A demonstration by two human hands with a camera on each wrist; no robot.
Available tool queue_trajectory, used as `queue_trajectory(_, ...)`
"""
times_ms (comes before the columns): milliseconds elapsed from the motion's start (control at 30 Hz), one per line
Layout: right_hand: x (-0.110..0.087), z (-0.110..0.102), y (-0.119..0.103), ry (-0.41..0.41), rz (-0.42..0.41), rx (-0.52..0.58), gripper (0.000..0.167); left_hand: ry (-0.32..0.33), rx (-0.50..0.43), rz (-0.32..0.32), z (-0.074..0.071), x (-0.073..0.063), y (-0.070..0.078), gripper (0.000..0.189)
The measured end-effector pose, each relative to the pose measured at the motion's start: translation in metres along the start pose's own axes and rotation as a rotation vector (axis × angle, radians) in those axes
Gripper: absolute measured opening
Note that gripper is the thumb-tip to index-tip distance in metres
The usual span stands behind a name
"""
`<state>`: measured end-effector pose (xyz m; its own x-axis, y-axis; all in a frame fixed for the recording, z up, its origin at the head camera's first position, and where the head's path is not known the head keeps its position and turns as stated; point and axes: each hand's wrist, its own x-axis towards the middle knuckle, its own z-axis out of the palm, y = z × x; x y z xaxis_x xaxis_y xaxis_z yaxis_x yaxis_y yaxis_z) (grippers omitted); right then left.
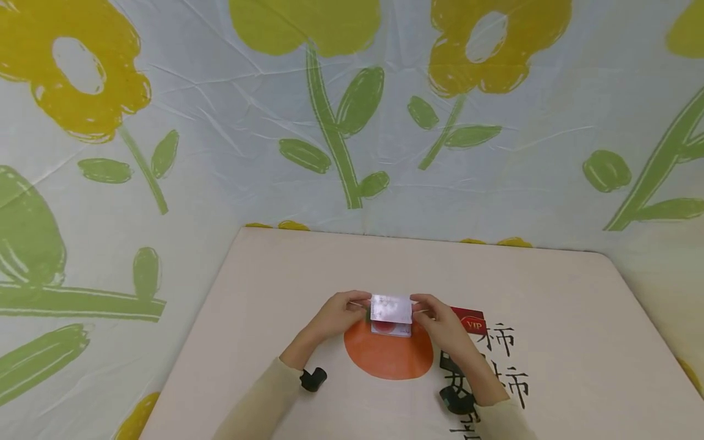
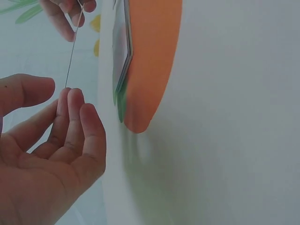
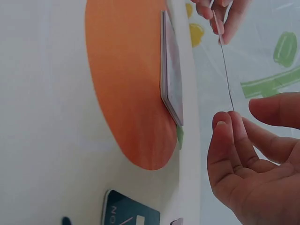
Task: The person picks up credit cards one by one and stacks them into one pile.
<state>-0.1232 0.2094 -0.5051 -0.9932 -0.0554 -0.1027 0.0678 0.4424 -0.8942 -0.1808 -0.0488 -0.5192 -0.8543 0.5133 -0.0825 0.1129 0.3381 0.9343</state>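
Observation:
A thin pale card (image 1: 391, 307) is raised above the table, lit by a bright reflection in the head view. My left hand (image 1: 340, 315) holds its left edge at the fingertips, while my right hand (image 1: 442, 321) holds the right edge. Both wrist views show the card edge-on at the fingertips, with each near thumb standing apart from it. Beneath it, a small stack of cards (image 1: 392, 330) lies on the table; the top one has a reddish round picture, partly hidden by the raised card.
A red VIP card (image 1: 473, 319) lies right of my right hand. A dark card (image 3: 129, 208) is partly covered by the right forearm in the head view. The pale tabletop (image 1: 275, 275) bears an orange print (image 1: 385, 360) and black characters. A flowered cloth (image 1: 220, 122) hangs behind.

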Motion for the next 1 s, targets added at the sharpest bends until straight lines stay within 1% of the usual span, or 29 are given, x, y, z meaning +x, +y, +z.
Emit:
queue_trajectory(100,-0.001,0.001,0.003,-0.003,0.000,-0.024,0.036,0.003,0.028,-0.015,0.003,-0.001,-0.001,0.040)
queue_trajectory(233,-0.002,0.002,0.007,-0.008,0.016,-0.047,0.035,-0.011,0.078,-0.031,0.008,-0.001,-0.004,0.038)
queue_trajectory(333,-0.003,0.004,0.009,-0.015,0.025,-0.050,0.034,-0.014,0.110,-0.042,0.013,0.000,-0.006,0.035)
queue_trajectory(433,-0.002,0.005,0.012,-0.023,0.030,-0.048,0.034,-0.013,0.127,-0.050,0.016,0.000,-0.007,0.034)
queue_trajectory(567,-0.002,0.007,0.015,-0.033,0.035,-0.043,0.035,-0.010,0.139,-0.050,0.018,-0.001,-0.005,0.034)
queue_trajectory(733,-0.003,0.008,0.014,-0.031,0.043,-0.051,0.033,-0.007,0.163,-0.064,0.021,-0.001,-0.001,0.033)
queue_trajectory(867,-0.003,0.008,0.013,-0.031,0.046,-0.065,0.032,-0.008,0.186,-0.077,0.022,0.000,-0.002,0.032)
queue_trajectory(1000,-0.003,0.008,0.014,-0.034,0.046,-0.071,0.031,-0.007,0.194,-0.076,0.023,0.002,-0.002,0.032)
